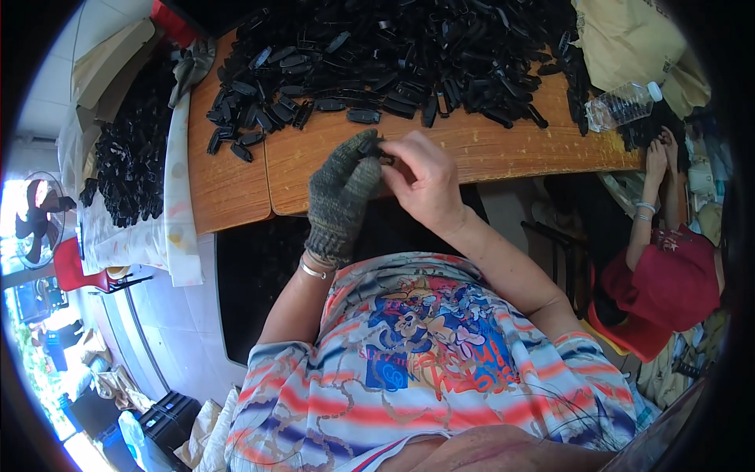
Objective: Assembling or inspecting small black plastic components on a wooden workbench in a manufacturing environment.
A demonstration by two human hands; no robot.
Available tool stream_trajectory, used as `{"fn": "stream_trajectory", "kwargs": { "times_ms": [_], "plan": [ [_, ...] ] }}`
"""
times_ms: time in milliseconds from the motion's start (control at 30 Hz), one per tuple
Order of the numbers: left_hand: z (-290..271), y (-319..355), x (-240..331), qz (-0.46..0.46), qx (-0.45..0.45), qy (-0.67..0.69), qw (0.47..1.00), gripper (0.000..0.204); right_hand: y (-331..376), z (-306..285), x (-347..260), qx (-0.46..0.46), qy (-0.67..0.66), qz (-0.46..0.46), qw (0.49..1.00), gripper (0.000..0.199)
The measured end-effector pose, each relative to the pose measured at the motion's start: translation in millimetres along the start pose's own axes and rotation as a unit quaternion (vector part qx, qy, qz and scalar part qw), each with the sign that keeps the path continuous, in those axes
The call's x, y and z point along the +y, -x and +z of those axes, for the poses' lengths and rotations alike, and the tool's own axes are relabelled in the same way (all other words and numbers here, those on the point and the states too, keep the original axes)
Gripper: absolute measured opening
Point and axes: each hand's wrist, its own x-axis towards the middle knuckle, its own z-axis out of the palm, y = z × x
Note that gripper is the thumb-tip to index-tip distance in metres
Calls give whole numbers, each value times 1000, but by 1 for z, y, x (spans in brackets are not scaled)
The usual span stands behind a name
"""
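My left hand (pixel 344 189) wears a dark grey knitted glove and pinches a small black plastic part (pixel 368 148) above the table's near edge. Bare, my right hand (pixel 425 177) meets it there, thumb and fingertips closed on the same part's right end. Most of the part is hidden by my fingers. Just beyond my hands lies a big heap of black plastic parts (pixel 377 71), long and rounded, spread over the wooden table (pixel 314 169). One loose part (pixel 362 116) lies close to my left fingertips.
At the left, a second heap of black parts (pixel 130 149) lies on a cloth-covered surface, with a grey glove (pixel 191 71) beside it. A clear plastic bottle (pixel 621 108) lies on its side at the right. A co-worker in a red shirt (pixel 661 279) sits there. A fan (pixel 39 216) stands far left.
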Motion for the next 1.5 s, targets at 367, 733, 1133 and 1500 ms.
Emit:
{"fn": "stream_trajectory", "kwargs": {
  "times_ms": [367, 733, 1133, 1500],
  "plan": [
    [-7, -2, 1, 293, -49, -315, 901, 13, 10, 5, -14, -67, 15, 59, 996, 55],
    [-32, 27, 11, -6, -2, 69, 998, 23, 17, 37, -28, -154, -144, 82, 974, 53],
    [-95, 35, 55, 66, 80, -445, 890, 25, -54, -65, 69, -59, 303, 10, 951, 12],
    [-15, -67, 11, 239, -26, -614, 752, 22, -68, -56, 52, -169, 409, 36, 896, 18]
  ]
}}
